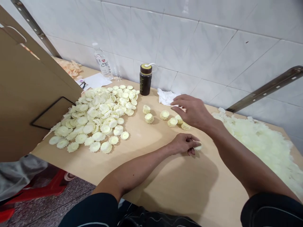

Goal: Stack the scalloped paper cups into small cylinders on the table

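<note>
White marbled tiles (142,31) back this corner, and against them stands a tan desk (222,195) with a big spread of pale, scalloped pieces (88,127) on its left side. Towards the right lies a fluffy, paler heap (260,145). Between them, at least six small stacks (164,115) stand in a loose group, some partly hidden behind the right hand (194,110).

From where I stand, the left hand (186,143) has its thumb and fingers pinched together on one scalloped bit (198,146), low over the desk in front of the person and apart from the other stacks; whether that is one piece or several nested, I cannot tell. The right hand hangs above the group, thumb and fingers parted, with nothing that I can see between them.

I'd judge this the middle of a round of handling: one hand minding the scalloped bit, the other free over the stacks. As I read it, any next move calls for a light pinch on the left, since the rims look thin, and for right fingers that clear the neighbouring stacks without toppling them.
</note>
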The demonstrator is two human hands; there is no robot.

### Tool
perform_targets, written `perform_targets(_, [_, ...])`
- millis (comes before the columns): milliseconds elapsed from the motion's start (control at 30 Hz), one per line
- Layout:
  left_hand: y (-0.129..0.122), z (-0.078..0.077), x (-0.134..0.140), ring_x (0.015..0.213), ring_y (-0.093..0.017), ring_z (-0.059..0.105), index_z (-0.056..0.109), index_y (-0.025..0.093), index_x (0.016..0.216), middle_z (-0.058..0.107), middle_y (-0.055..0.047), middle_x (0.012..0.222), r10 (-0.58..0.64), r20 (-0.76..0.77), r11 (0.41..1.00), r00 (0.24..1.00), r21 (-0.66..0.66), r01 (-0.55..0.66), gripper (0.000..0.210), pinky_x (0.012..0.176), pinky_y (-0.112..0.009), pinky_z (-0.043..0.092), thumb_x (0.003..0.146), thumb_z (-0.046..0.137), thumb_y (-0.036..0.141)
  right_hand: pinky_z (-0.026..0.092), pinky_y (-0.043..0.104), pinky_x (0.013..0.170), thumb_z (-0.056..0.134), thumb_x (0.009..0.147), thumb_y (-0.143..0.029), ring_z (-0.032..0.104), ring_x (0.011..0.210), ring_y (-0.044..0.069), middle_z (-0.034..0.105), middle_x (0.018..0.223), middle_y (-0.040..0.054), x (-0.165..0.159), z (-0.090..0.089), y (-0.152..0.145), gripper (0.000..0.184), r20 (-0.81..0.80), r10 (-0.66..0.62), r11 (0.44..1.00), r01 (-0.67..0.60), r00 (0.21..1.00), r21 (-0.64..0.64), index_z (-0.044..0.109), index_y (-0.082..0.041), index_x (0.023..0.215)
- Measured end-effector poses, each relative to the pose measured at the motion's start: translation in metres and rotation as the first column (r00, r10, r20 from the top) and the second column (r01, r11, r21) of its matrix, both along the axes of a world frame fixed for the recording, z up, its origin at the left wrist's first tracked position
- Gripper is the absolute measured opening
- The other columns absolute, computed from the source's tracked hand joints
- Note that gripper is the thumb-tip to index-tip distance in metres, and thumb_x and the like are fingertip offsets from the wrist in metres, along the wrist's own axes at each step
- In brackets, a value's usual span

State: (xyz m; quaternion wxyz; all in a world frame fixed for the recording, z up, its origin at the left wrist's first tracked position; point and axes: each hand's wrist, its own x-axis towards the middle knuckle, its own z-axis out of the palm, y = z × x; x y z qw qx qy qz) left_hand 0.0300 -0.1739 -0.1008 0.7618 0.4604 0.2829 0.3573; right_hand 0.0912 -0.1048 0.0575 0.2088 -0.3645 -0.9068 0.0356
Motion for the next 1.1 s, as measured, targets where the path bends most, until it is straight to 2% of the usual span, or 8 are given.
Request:
perform_targets(100, [0.001,0.001,0.002,0.054,-0.014,0.066,0.071,0.011,0.108,0.073,-0.005,0.069,0.03,0.068,0.999,0.997,-0.035,-0.027,0.058,0.059,-0.029,0.056,0.078,0.091,0.056,0.06,0.045,0.088,0.058,0.105,-0.038,0.076,0.095,0.028,0.075,0.132,0.0109,0.051,0.003,-0.021,0.03,-0.008,-0.101,0.994,0.1,0.995,-0.052,0.08,-0.026,0.122])
perform_targets(267, [0.002,0.006,0.0,0.054,-0.013,0.067,0.067,0.012,0.101,0.076,-0.008,0.076,0.077,0.071,0.995,0.995,-0.068,-0.072,0.056,0.055,-0.026,0.054,0.079,0.088,0.06,0.06,0.048,0.101,0.059,0.105,-0.038,0.072,0.122,0.032,0.072,0.138,0.0107,0.11,-0.022,-0.061,0.031,0.039,-0.049,0.99,0.054,0.998,-0.131,0.076,-0.029,0.13])
perform_targets(467, [0.005,0.011,-0.003,0.047,-0.01,0.058,0.064,0.015,0.091,0.07,-0.002,0.065,0.125,0.067,0.984,0.99,-0.135,-0.116,0.04,0.044,-0.02,0.042,0.08,0.086,0.047,0.06,0.044,0.099,0.06,0.106,-0.034,0.074,0.118,0.028,0.076,0.13,0.0081,0.124,-0.037,-0.081,0.029,0.03,0.007,0.966,0.001,1.0,-0.26,0.078,-0.032,0.128])
perform_targets(533, [0.007,0.012,-0.005,0.043,-0.01,0.055,0.064,0.016,0.088,0.064,0.001,0.056,0.1,0.061,0.982,0.993,-0.167,-0.088,0.039,0.042,-0.02,0.039,0.079,0.086,0.047,0.06,0.041,0.098,0.06,0.106,-0.035,0.074,0.115,0.026,0.077,0.129,0.0068,0.124,-0.038,-0.082,0.027,0.001,0.019,0.958,-0.018,1.0,-0.287,0.078,-0.032,0.126])
perform_targets(633, [0.009,0.013,-0.006,0.044,-0.01,0.057,0.063,0.016,0.091,0.068,-0.001,0.062,0.086,0.075,0.978,0.993,-0.199,-0.07,0.044,0.04,-0.02,0.037,0.08,0.084,0.054,0.059,0.038,0.09,0.057,0.107,-0.035,0.076,0.102,0.024,0.08,0.116,0.0075,0.125,-0.04,-0.082,0.026,-0.017,-0.019,0.96,0.013,1.0,-0.279,0.081,-0.028,0.113])
perform_targets(733, [0.009,0.012,-0.005,0.049,-0.012,0.063,0.063,0.015,0.103,0.073,-0.004,0.074,0.086,0.093,0.978,0.992,-0.2,-0.066,0.052,0.04,-0.021,0.04,0.089,0.074,0.064,0.058,0.038,0.084,0.057,0.106,-0.038,0.075,0.091,0.025,0.082,0.103,0.0081,0.127,-0.036,-0.072,0.028,-0.019,-0.211,0.954,0.201,0.977,-0.224,0.081,-0.026,0.1])
perform_targets(900, [-0.002,0.008,0.001,0.051,-0.012,0.066,0.064,0.014,0.105,0.071,-0.004,0.076,-0.005,0.006,1.0,1.0,-0.019,0.005,0.056,0.043,-0.021,0.046,0.092,0.071,0.068,0.057,0.041,0.087,0.062,0.102,-0.045,0.074,0.092,0.029,0.082,0.102,0.0097,0.126,-0.017,-0.025,0.029,-0.142,-0.547,0.837,0.533,0.825,-0.123,0.081,-0.024,0.11])
perform_targets(1100, [-0.012,0.004,0.003,0.052,-0.01,0.064,0.065,0.015,0.09,0.067,-0.002,0.077,-0.016,-0.135,0.986,0.991,0.162,0.038,0.042,0.046,-0.02,0.05,0.095,0.069,0.056,0.054,0.037,0.08,0.066,0.097,-0.037,0.075,0.084,0.026,0.081,0.086,0.0077,0.102,-0.006,0.042,0.026,-0.18,-0.488,0.863,0.442,0.854,-0.243,0.082,-0.018,0.105])
